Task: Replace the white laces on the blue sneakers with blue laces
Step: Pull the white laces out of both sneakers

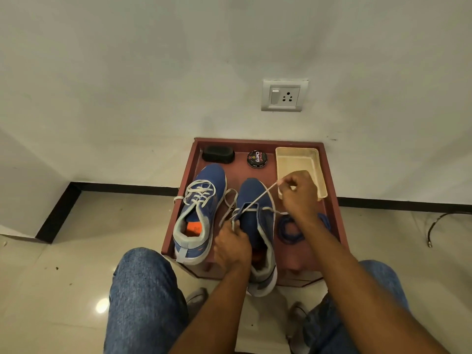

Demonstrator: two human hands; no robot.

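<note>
Matt blue knit cloth on both sneakers (pixel 251 198), woven white laces (pixel 201 191). Smooth reddish-brown painted tabletop (pixel 332 200). Cream plastic tray (pixel 316 175), glossy polish tin (pixel 257 159). Glossy tiled floor (pixel 76 264), denim jeans (pixel 143 290).

Left blue mesh sneaker (pixel 201 210): white-laced, upright | right blue mesh sneaker (pixel 255 226): white lace (pixel 258 199) mostly unthreaded | coiled blue laces (pixel 290 228): beside it.

A seated person in blue denim jeans (pixel 143 297), the fabric mottled and faded across both thighs, arms bare from the elbow down with no sleeve, watch or ring visible on the left hand (pixel 231 247) or right hand (pixel 297 194). Grey footwear (pixel 196 298) shows below the knees.
</note>
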